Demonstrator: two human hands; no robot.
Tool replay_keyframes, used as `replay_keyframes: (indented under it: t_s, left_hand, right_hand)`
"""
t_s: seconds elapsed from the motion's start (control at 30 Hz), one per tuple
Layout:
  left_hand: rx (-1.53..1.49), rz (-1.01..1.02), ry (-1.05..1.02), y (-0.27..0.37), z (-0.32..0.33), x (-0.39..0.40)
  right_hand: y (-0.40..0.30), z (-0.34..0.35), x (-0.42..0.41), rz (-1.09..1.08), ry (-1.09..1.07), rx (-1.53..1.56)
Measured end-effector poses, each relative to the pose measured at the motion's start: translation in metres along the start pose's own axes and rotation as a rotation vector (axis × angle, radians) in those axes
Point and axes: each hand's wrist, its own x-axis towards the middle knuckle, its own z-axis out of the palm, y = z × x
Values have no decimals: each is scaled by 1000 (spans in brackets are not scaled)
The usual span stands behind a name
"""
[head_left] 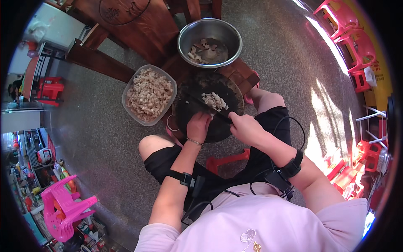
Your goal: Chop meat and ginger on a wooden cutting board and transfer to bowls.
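Note:
My right hand [242,126] is closed around the handle of a dark-bladed knife [201,105], whose blade reaches left across a round, dark cutting board [189,119]. Beside the blade, on its near side, my left hand [199,126] has its fingers bent over a pale piece of food, mostly hidden by the fingers. A small heap of pale chopped pieces [214,101] lies beyond the blade. To the left, a clear plastic container [125,107] is full of chopped pale food [149,96]. A steel bowl [234,56] behind the board holds liquid and several pale and brownish pieces [206,48].
Wooden furniture [141,34] stands beyond the container, close to the steel bowl. A red plastic stool [217,162] is beneath me, between my legs. Pink plastic chairs [355,34] line the far right, and another pink stool [64,204] stands at the lower left beside crowded shelves.

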Motion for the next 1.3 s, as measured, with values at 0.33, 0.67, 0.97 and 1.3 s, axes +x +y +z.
replay_keyframes:
  t_s: [0.33,0.67,0.97,1.3]
  left_hand:
    - [102,69,51,3,-2,5]
    - [38,95,53,-4,2,3]
    - [-88,143,38,0,-4,9]
    - [-76,135,4,1,0,10]
  right_hand:
    - [-6,1,-5,24,-9,-60]
    - [3,13,2,43,-31,-60]
    - [2,-2,1,29,45,22]
    - [6,-1,0,48,50,41]
